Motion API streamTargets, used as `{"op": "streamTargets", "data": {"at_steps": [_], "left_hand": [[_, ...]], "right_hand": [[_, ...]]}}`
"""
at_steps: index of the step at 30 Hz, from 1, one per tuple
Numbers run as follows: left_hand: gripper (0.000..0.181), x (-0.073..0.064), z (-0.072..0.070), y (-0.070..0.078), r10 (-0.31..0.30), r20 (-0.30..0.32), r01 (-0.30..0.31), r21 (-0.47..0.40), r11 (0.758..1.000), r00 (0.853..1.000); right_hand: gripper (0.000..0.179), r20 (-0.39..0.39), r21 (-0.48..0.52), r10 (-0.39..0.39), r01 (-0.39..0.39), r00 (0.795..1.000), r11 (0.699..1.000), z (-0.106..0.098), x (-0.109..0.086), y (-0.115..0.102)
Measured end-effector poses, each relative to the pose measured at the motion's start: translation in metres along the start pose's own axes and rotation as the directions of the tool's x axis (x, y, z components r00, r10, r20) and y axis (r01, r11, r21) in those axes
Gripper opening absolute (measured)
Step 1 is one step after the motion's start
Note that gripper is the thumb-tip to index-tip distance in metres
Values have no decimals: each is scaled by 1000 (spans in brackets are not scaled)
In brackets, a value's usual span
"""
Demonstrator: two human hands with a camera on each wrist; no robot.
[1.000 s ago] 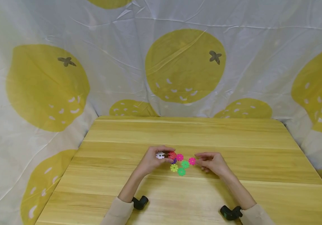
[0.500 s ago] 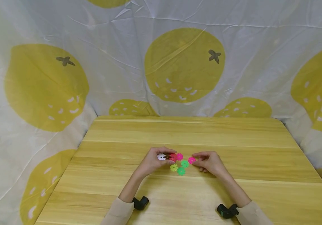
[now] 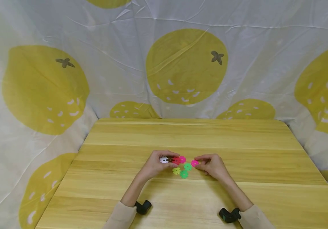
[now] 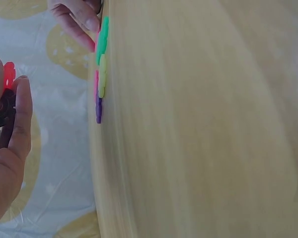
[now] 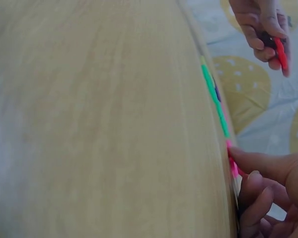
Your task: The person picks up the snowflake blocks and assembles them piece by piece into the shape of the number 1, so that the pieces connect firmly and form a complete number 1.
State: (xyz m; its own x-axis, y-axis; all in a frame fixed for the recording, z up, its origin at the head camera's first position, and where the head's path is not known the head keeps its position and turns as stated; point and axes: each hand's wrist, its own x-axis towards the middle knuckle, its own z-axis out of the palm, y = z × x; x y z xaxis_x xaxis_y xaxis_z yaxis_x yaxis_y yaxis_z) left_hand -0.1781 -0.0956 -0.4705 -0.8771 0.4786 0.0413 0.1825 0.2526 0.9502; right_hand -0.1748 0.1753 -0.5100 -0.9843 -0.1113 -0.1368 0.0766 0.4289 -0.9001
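Note:
My left hand [image 3: 154, 164] grips a small bunch of notched plastic snowflake discs: a white one [image 3: 164, 159], dark brown ones [image 4: 6, 106] and a red one [image 3: 176, 160] at the fingertips. In the left wrist view this bunch is up off the table. My right hand [image 3: 214, 168] pinches a pink disc [image 3: 194, 163] at the table between thumb and index finger; its other fingers curl beneath. Between the hands lie two green discs [image 3: 188, 167], a yellow disc [image 3: 176, 171] and another pink disc [image 3: 182, 159]. A purple disc [image 4: 99, 110] is hidden behind my left thumb in the head view.
The discs lie on a wooden table [image 3: 181, 203]. Behind it and at both sides hangs a pale cloth [image 3: 118, 70] printed with yellow fruit. Dark wrist devices [image 3: 229, 215] sit below both forearms, over the table.
My right hand has edged left and its fingers have come in over the pink disc. My left hand has shifted slightly right and down with its bunch, covering the purple disc.

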Motion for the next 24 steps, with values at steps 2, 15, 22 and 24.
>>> {"op": "streamTargets", "data": {"at_steps": [2,15,22,24], "left_hand": [[37,-1,0,1,-1,-4,1,1,1000,1000],[39,-6,-3,-1,-19,-2,19,-32,999,1000],[37,-8,-4,0,-18,0,18,-5,1000,1000],[37,-8,-4,1,-15,4,15,-5,1000,1000]], "right_hand": [[21,-16,-33,-9,9,1000,999,0,-1,-1],[16,5,95,-33,32,999,995,2,-5,-5],[22,18,220,-78,72,997,973,0,-8,-10],[24,27,269,-85,75,996,960,1,-9,-12]]}}
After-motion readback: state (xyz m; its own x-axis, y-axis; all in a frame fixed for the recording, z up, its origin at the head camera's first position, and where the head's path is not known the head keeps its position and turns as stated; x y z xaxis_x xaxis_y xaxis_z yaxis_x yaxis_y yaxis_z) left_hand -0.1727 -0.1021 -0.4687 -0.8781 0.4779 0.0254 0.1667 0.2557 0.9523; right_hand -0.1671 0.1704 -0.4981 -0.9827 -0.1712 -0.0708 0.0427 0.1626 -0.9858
